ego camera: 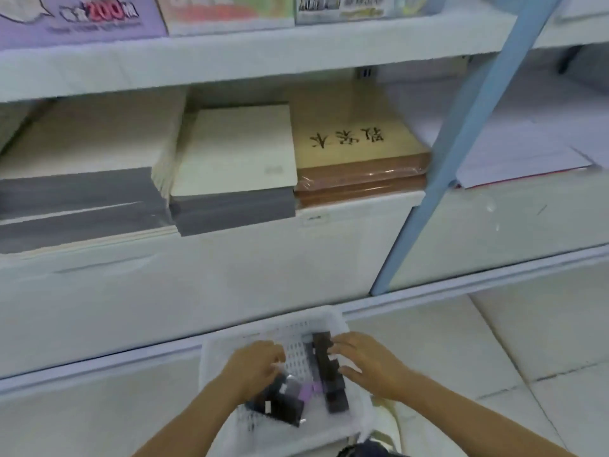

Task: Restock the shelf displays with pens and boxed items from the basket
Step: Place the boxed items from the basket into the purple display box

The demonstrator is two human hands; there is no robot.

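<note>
In the basket [333, 316] on the floor our right hand [369, 361] rests open-fingered on dark boxes [321, 352], likely light and stiff, best pinched across their long sides; blur hides whether our left hand [253, 366] grips anything.

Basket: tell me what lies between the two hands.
Head view: bare perforated basket floor and a row of dark boxes beside the right hand.
</note>
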